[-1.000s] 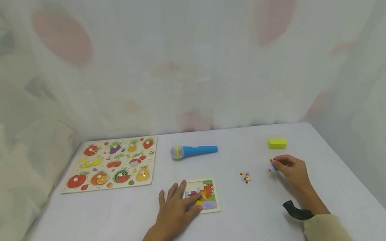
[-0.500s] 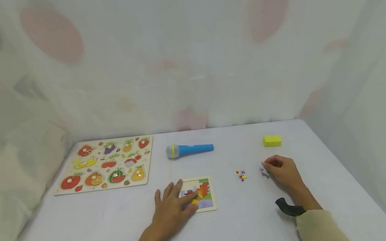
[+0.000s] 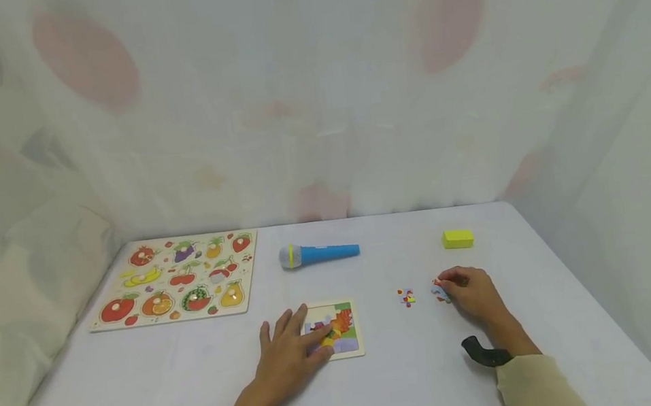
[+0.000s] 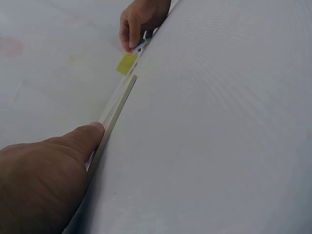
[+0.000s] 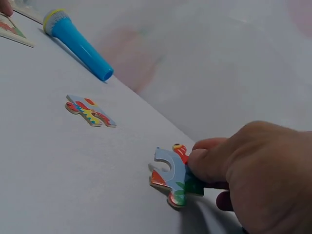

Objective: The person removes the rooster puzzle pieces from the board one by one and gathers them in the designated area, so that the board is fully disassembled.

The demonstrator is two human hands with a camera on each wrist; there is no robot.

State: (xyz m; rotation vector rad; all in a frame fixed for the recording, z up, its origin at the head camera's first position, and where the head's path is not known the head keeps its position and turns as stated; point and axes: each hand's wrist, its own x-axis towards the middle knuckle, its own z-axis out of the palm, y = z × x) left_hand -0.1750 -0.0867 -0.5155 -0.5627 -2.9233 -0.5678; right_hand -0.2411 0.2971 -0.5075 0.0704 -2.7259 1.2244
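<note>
Currently pinched, light-blue jigsaw piece [image 5: 178, 170]: flat, with a round notch in one side, a rounded knob, orange-red and green patches and pale cut edges; it is held at the right of the white surface [image 3: 388, 394], whether touching it cannot be told.
Right hand [image 3: 478, 296]: reaching forward, thumb and fingers closed together on the piece's right edge.
Loose blue, red and yellow jigsaw piece [image 5: 85, 106]: flat on the surface, between the hands.
Left hand [image 3: 287, 361]: palm down, fingers straight and spread, gripping nothing; it rests across the left side of a cream square puzzle tray [image 3: 358, 325].
Tray contents: fitted pieces showing orange-red, yellow, green and lilac; bare cream base at the upper left.
Cream board with coloured fruit shapes [image 3: 176, 298]: far left, holding bananas, grapes, watermelon and others in rows.
Behind: a blue microphone with a grey head [image 3: 327, 252], lying on its side, and a yellow rectangular block [image 3: 457, 239], beyond the right hand.
</note>
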